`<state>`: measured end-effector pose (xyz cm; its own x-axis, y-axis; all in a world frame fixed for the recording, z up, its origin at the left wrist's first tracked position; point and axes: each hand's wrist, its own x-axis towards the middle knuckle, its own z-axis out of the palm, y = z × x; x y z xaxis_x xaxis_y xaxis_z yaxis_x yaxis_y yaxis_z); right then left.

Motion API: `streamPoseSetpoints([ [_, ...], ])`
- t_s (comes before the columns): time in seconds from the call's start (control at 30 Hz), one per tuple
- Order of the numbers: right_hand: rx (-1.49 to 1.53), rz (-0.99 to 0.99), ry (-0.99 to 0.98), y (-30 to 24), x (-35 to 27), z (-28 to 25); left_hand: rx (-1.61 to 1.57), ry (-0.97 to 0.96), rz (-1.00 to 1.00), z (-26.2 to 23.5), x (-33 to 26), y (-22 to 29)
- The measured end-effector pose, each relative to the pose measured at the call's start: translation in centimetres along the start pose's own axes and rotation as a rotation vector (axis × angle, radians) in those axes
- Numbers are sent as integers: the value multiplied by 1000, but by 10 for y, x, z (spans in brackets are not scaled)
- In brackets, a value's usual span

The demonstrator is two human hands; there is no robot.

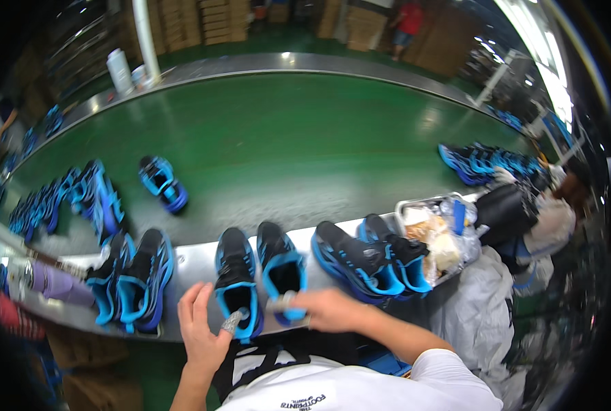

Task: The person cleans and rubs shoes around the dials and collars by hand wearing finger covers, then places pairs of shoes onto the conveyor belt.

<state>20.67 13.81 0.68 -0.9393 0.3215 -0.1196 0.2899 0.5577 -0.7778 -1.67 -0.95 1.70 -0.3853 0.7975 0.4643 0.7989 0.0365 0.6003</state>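
Observation:
A black shoe with light blue lining (235, 255) stands on the metal ledge in front of me, toe pointing away. My left hand (202, 329) is open beside its heel, fingers stretched along the left, the thumb in a grey wrap close to the heel collar. Just right of it stands a matching shoe (272, 241). My right hand (333, 309), smeared by motion, reaches to that shoe's heel from the right; its fingertips look covered in something pale. Whether those fingers grip the shoe cannot be made out.
Behind the ledge runs a wide green conveyor belt (285, 137) carrying a single shoe (161, 183) and shoe rows at both sides. More pairs flank me on the metal ledge (194, 274). A tray of plastic-wrapped items (437, 240) sits right, near another person's arm (552, 222). Cartons stand beyond.

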Motion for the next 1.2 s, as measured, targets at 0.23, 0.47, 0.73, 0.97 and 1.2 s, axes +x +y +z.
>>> streamPoseSetpoints([
  [0.23,-161,-133,438,-44,0,-30,67,-394,-87,13,32,5],
  [0.47,-81,-79,434,3,47,18,73,-327,61,40,17,-14],
  [0.73,-361,-31,450,-15,20,45,15,-277,150,47,5,-30],
  [0.97,-330,-33,425,-10,16,38,151,-291,175,47,7,-11],
  [1.2,-187,101,522,-15,35,48,205,-188,100,64,-1,-7],
])
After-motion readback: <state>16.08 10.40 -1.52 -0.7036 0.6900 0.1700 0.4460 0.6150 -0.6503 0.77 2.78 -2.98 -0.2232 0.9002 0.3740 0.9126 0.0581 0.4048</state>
